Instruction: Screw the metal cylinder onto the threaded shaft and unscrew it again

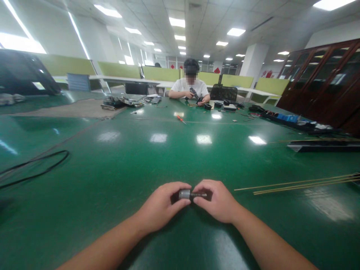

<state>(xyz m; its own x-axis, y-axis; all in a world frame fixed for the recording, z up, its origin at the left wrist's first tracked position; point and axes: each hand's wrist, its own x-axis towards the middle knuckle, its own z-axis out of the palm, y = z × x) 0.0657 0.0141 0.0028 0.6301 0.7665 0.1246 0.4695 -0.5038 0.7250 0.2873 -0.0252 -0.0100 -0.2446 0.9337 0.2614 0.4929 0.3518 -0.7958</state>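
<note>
Just above the green tabletop, between my two hands, is a small grey metal cylinder with a thin, ridged shaft (185,194) lying level; it looks like a little motor with a screw, but I cannot make out its exact kind. My left hand (161,204) curls around the cylinder end, thumb below and fingers above. The shaft points right, into the curve of my right hand (219,200), whose thumb and fingertips close around it near the cylinder. Whether those right fingertips press on the shaft is hard to see.
Thin brass-coloured rods (295,185) lie to the right, near a dark metal channel (323,145). A black cable (42,170) loops at the left. Farther off is an orange screwdriver (180,119). Across the table sits a person (204,88) holding a dark tool, among electronic parts.
</note>
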